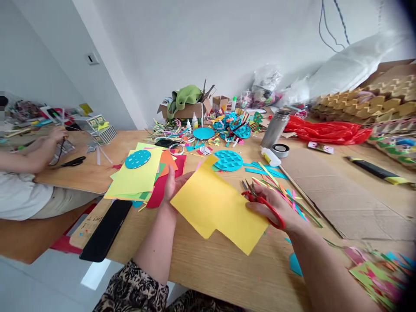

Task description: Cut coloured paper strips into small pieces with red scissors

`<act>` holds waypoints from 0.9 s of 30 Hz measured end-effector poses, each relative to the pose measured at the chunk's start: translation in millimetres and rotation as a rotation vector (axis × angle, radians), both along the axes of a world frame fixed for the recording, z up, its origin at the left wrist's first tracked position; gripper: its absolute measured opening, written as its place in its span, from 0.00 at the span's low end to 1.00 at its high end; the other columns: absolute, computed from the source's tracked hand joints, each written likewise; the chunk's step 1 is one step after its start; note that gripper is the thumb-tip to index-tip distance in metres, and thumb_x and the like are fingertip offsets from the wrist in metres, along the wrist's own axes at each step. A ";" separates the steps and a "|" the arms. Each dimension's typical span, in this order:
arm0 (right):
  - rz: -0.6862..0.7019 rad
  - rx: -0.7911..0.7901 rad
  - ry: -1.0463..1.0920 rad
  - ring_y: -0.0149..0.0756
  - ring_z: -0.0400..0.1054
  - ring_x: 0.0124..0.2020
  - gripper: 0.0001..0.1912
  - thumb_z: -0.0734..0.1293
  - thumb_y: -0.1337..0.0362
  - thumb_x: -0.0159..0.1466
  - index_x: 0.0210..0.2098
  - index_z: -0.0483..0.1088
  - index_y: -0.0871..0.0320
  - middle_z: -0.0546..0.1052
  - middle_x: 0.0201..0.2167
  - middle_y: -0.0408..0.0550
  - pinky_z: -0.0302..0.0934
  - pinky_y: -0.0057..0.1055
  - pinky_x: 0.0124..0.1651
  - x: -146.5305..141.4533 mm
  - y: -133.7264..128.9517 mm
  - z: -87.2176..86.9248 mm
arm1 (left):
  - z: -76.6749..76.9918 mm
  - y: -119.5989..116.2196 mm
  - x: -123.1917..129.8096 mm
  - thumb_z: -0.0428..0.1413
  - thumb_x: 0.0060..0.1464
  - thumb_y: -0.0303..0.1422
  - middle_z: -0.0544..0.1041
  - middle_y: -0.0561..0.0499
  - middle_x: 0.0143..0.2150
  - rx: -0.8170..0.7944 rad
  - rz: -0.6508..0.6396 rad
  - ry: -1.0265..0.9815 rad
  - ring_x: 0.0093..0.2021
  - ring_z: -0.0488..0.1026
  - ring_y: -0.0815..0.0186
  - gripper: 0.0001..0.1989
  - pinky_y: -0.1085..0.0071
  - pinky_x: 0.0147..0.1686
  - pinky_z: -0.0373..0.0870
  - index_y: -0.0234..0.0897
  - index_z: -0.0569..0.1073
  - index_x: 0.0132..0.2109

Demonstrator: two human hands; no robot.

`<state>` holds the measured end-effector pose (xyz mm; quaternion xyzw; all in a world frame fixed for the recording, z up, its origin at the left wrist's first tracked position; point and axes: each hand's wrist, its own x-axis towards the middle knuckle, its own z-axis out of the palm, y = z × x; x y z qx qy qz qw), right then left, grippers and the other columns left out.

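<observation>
A sheet of yellow paper (217, 199) with a notched outline is held up in front of me above the table. My left hand (175, 184) is at its left edge, thumb raised and fingers partly hidden behind the sheet. Red-handled scissors (268, 208) sit in my right hand (271, 203), blades pointing up and away. The fingers of that hand also pinch the sheet's right side. Beyond the paper lies a blue disc with a raised pattern (228, 160). To the left, a blue dotted oval (138, 159) rests on a stack of coloured paper (130, 182).
A black phone (105, 229) lies at the left front edge. Right of me are paper strips (273, 177), cardboard (351, 199) and a box cutter (377, 170). A steel flask (275, 129) stands behind a glue bottle (270, 157). Another person's arm (35, 149) is at far left.
</observation>
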<state>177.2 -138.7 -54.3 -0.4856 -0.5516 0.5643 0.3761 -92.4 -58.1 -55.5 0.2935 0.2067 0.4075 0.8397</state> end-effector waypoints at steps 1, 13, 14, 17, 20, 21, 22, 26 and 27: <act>0.033 -0.001 -0.029 0.30 0.64 0.22 0.11 0.68 0.60 0.55 0.30 0.62 0.57 0.67 0.24 0.41 0.56 0.25 0.23 1.1 -0.1 -0.3 | -0.1 -1.6 -1.2 0.49 0.47 0.60 0.78 0.38 0.43 0.021 -0.033 0.037 0.48 0.73 0.46 0.38 0.55 0.45 0.69 0.31 0.72 0.51; 0.037 -0.070 0.022 0.27 0.62 0.21 0.10 0.71 0.64 0.52 0.30 0.66 0.59 0.68 0.22 0.39 0.54 0.22 0.21 4.3 3.6 -5.0 | -12.2 4.0 -0.2 0.63 0.44 0.34 0.80 0.43 0.34 0.121 -0.208 0.467 0.32 0.78 0.59 0.14 0.64 0.38 0.72 0.31 0.78 0.40; -0.010 -0.069 0.053 0.28 0.63 0.21 0.10 0.71 0.63 0.52 0.30 0.67 0.58 0.69 0.22 0.40 0.56 0.23 0.21 4.4 4.3 -5.8 | -12.0 4.5 0.7 0.63 0.44 0.34 0.80 0.44 0.34 0.102 -0.155 0.466 0.32 0.78 0.59 0.14 0.63 0.38 0.72 0.32 0.78 0.40; -0.132 -0.048 0.163 0.35 0.70 0.25 0.11 0.71 0.59 0.53 0.31 0.69 0.57 0.75 0.25 0.43 0.64 0.28 0.27 4.5 6.9 -8.8 | -9.6 6.7 2.8 0.63 0.44 0.33 0.80 0.43 0.32 0.047 0.005 0.460 0.32 0.78 0.58 0.13 0.60 0.39 0.72 0.32 0.78 0.39; -0.197 -0.059 0.241 0.41 0.74 0.30 0.13 0.71 0.57 0.51 0.34 0.70 0.57 0.78 0.29 0.47 0.68 0.33 0.32 3.2 9.5 -11.5 | -5.6 8.3 4.1 0.63 0.44 0.32 0.80 0.41 0.34 -0.007 0.080 0.439 0.36 0.78 0.54 0.15 0.57 0.42 0.72 0.31 0.77 0.41; -0.215 -0.077 0.260 0.42 0.74 0.28 0.14 0.71 0.58 0.51 0.34 0.70 0.57 0.79 0.29 0.47 0.68 0.33 0.31 2.3 10.1 -12.2 | -3.9 8.1 4.6 0.63 0.44 0.33 0.80 0.41 0.35 -0.017 0.089 0.418 0.39 0.78 0.53 0.16 0.55 0.44 0.71 0.32 0.76 0.42; -0.243 -0.095 0.281 0.42 0.74 0.27 0.14 0.71 0.58 0.51 0.35 0.70 0.57 0.79 0.28 0.48 0.67 0.33 0.28 1.2 10.6 -12.8 | -2.1 7.5 5.1 0.63 0.45 0.35 0.80 0.41 0.37 -0.022 0.098 0.389 0.41 0.77 0.51 0.17 0.54 0.45 0.70 0.33 0.76 0.44; -0.360 -0.078 0.386 0.40 0.73 0.22 0.13 0.71 0.61 0.50 0.34 0.70 0.57 0.78 0.24 0.47 0.64 0.31 0.22 -4.5 11.7 -14.5 | 1.9 2.3 8.2 0.52 0.51 0.52 0.79 0.42 0.43 -0.009 0.151 0.240 0.48 0.74 0.47 0.26 0.50 0.47 0.69 0.38 0.74 0.49; -0.380 -0.053 0.406 0.40 0.73 0.21 0.13 0.71 0.62 0.49 0.34 0.70 0.57 0.78 0.23 0.47 0.64 0.31 0.22 -6.0 11.9 -14.7 | 1.1 0.9 9.4 0.51 0.51 0.54 0.79 0.41 0.43 0.006 0.159 0.221 0.48 0.73 0.47 0.28 0.50 0.47 0.69 0.37 0.73 0.50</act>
